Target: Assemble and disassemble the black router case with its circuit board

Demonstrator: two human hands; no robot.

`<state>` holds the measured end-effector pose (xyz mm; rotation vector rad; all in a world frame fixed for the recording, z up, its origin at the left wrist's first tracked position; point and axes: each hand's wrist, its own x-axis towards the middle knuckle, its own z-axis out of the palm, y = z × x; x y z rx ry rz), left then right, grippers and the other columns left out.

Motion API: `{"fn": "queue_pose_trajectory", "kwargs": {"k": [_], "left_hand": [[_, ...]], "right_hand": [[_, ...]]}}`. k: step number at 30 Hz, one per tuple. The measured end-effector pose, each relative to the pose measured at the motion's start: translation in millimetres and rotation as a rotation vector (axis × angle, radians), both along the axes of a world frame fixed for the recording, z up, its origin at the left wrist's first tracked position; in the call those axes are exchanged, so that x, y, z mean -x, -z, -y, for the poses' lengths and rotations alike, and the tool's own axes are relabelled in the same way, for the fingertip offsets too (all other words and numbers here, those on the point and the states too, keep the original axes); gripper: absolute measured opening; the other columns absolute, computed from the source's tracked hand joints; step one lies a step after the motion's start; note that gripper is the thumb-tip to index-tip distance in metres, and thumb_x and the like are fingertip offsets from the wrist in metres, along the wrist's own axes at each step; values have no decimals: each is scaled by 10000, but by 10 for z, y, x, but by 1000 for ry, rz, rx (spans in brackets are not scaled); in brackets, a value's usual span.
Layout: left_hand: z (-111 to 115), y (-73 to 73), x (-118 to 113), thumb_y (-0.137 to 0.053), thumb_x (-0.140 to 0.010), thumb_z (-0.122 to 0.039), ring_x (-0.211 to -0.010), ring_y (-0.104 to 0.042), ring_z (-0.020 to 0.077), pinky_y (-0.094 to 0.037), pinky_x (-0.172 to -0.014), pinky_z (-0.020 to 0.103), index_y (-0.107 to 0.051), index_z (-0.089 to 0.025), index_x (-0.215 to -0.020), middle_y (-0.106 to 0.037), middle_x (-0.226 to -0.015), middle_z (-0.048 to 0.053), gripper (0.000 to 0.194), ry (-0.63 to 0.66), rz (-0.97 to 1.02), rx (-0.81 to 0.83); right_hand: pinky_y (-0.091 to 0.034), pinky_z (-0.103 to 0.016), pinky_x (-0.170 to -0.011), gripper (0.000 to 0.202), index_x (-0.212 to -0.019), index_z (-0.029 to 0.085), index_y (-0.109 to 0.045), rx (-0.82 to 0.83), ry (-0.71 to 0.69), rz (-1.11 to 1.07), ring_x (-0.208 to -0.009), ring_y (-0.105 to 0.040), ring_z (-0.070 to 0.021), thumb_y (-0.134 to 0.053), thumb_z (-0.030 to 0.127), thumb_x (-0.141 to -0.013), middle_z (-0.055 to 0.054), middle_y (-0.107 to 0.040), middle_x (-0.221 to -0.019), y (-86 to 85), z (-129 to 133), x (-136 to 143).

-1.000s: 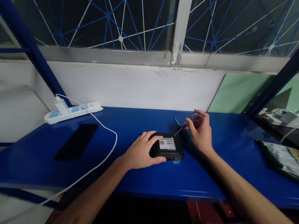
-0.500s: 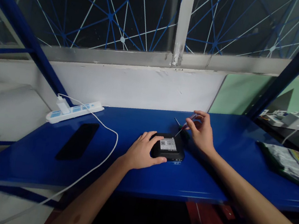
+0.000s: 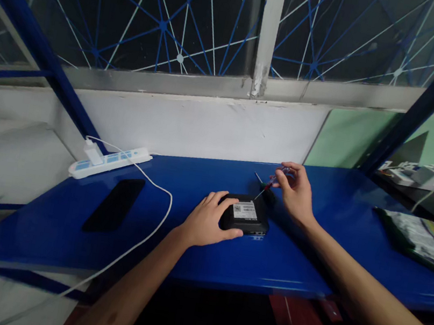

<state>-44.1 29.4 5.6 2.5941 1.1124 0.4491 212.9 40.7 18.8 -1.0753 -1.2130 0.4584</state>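
Note:
A small black electronic box with a white printed label and ports on its near side lies on the blue table. My left hand grips its left side, fingers over the far edge and top, thumb along the near edge. In my right hand, a screwdriver with a see-through handle is pinched and tilted. Its tip meets the box near the far edge of the label. Behind the box lies a second screwdriver with a dark handle, partly hidden by the held one.
A black phone lies to the left, with a white power strip and charger behind it. The white cable runs across the table and over its front edge. On the right is a shiny plastic packet; a wall stands behind.
My right fingers have shifted slightly on the screwdriver handle, while its tip stays at the same spot on the box. My left hand keeps its grip. The view has moved very slightly.

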Motion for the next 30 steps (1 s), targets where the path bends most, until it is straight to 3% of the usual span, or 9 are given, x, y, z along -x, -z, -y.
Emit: {"fn": "queue_pose_trajectory", "kwargs": {"k": [5,12,20,25,30], "left_hand": [[5,-15,1,-622,-822,-703,-1343,-418,376,-414,-1078,570,-453,-268,-1414,-408,-1515,123,754,2,-3,4],[2,-6,-2,-605,-815,-734,-1345,-410,385,-420,-1064,578,-440,-283,-1424,-398,-1523,119,776,-1,-3,17],[0,-4,1,-614,-811,-723,-1342,-414,394,-409,-1070,588,-452,-282,-1417,-408,-1510,122,766,11,13,10],[5,1,5,-612,-805,-736,-1379,-377,407,-388,-1088,608,-445,-282,-1425,-388,-1526,128,786,-5,-4,10],[17,-22,2,-613,-809,-725,-1372,-387,413,-396,-1086,599,-446,-279,-1429,-395,-1523,125,782,-10,-16,15]], "right_hand": [[-564,-328,-639,266,-1031,247,-578,-19,45,15,-688,-660,-163,-690,392,-837,7,-613,-797,-3,-21,-30],[-577,-359,-719,296,-1169,244,-596,14,-30,-26,-835,-717,-192,-593,380,-906,-90,-690,-1140,-9,-1,-18],[-548,-273,-578,240,-996,236,-609,4,14,3,-633,-626,-122,-690,392,-832,10,-600,-799,-58,14,-2],[-543,-274,-576,225,-945,233,-610,-4,10,-16,-632,-629,-121,-715,385,-816,13,-599,-797,-41,-3,-35],[-570,-313,-647,317,-1080,236,-609,16,-19,-51,-732,-698,-167,-706,405,-830,-10,-633,-866,-32,-3,-35]]}}
